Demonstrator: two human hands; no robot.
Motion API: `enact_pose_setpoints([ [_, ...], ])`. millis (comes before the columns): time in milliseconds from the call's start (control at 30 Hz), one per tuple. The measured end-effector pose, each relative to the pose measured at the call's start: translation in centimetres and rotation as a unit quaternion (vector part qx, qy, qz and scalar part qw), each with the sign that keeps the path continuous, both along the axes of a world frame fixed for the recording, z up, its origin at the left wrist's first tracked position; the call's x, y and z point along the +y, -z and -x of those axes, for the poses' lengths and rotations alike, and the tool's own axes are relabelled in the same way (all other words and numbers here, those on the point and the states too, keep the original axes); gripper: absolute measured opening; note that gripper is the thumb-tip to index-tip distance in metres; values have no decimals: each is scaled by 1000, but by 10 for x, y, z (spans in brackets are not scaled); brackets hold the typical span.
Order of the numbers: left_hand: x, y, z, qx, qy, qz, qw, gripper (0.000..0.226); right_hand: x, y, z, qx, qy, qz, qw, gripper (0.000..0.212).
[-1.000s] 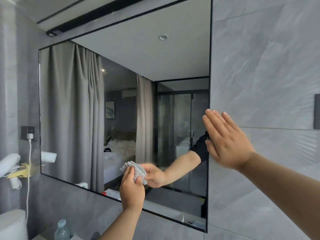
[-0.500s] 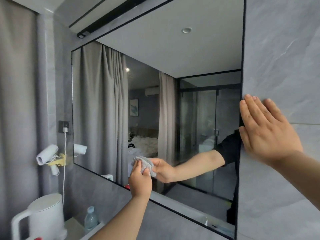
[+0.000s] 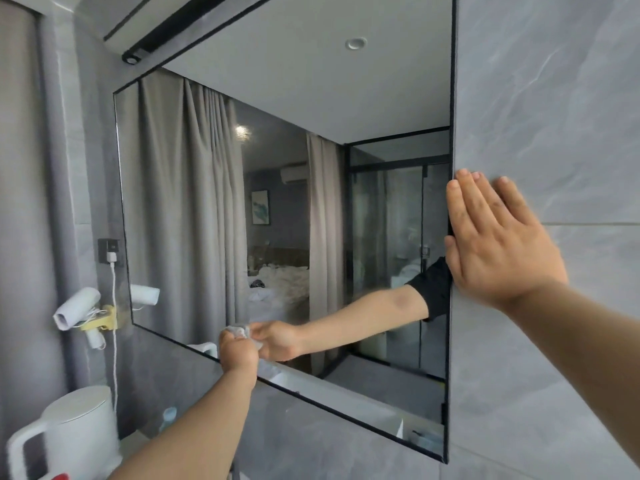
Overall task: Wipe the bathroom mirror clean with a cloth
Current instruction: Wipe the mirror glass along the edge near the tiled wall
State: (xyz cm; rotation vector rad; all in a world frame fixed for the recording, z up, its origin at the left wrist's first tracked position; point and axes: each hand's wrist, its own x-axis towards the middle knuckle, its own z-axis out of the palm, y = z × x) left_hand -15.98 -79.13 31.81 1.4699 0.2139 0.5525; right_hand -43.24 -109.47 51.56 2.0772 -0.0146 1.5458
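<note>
Left hand (image 3: 238, 351) has slid cloth (image 3: 237, 330) down to mirror (image 3: 214, 202) bottom edge, 6 o'clock, still gripping; right hand (image 3: 498, 244) flat on wall (image 3: 554, 98).

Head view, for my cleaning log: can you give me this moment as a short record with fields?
surface: large black-edged wall mirror
tool: small grey-white cloth, bunched
left hand: grips the cloth against the glass near the mirror's bottom edge
right hand: flat, fingers straight, on the grey marbled wall tile beside the mirror's right edge
nearby: white electric kettle, lower left
</note>
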Motion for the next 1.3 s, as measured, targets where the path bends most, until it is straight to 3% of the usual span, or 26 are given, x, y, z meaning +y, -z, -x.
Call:
enact_pose_setpoints([
  [67, 4, -18, 5, -28, 0, -5, 1000, 19, 1, 0, 1, -3, 0, 2, 1000, 64],
  [167, 7, -35, 2, -47, -7, -104, 993, 45, 2, 0, 0, -5, 0, -3, 1000, 65],
  [267, 6, -25, -3, -41, -38, -186, 981, 47, 3, -1, 1, -4, 6, 1, 1000, 66],
  [400, 11, 24, -12, -18, -66, -116, 991, 16, 6, -1, 1, -4, 20, -4, 1000, 67],
  [467, 13, 42, -21, 12, -60, -122, 991, 7, 5, -1, 0, -2, 23, 0, 1000, 67],
  [533, 14, 46, -25, 43, -52, -136, 988, 8, 3, 0, 0, 0, 22, 4, 1000, 66],
  [767, 23, 10, -30, -15, -77, -123, 989, 18, 2, 0, -1, -12, 25, 11, 1000, 66],
  [867, 23, 4, -35, 2, -81, -135, 987, 28, 0, -1, 0, -10, 27, 16, 999, 66],
  [1067, 11, 38, -15, 12, -40, -41, 998, 10, 1, 1, 0, -12, 11, 12, 1000, 65],
  [1300, 18, -69, -40, -81, -27, -28, 996, 29, 4, 0, 0, -24, -1, 11, 1000, 65],
])
